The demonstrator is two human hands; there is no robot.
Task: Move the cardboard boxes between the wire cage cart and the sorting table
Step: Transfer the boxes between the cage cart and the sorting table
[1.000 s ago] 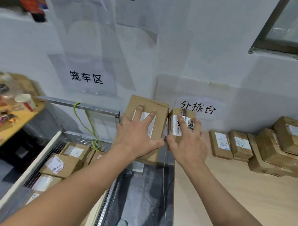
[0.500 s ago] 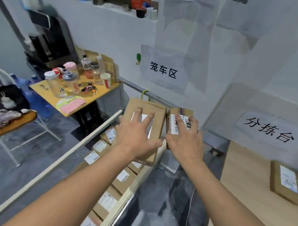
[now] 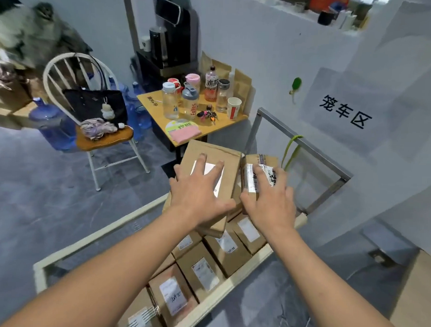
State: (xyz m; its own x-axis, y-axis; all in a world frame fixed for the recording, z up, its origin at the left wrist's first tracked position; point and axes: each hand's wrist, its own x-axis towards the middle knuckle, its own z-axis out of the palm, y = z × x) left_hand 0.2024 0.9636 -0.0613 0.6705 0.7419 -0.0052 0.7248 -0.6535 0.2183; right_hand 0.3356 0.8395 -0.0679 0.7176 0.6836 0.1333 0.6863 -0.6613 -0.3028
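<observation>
Since a moment earlier I had swung left with both boxes, away from the wooden table and its sign, until they hung over the cart. My left hand lay spread on the larger box, thumb hooked round its near edge, gripping it; my right hand clasped the smaller box the same way, the two boxes side by side and touching. I judged that the carry was nearly done and only setting down remained. Below them, labelled boxes packed the cart in rows. The wall sign read 笼车区. A bottle on the side table read 冰茶; the parcel labels were too blurred to read.
</observation>
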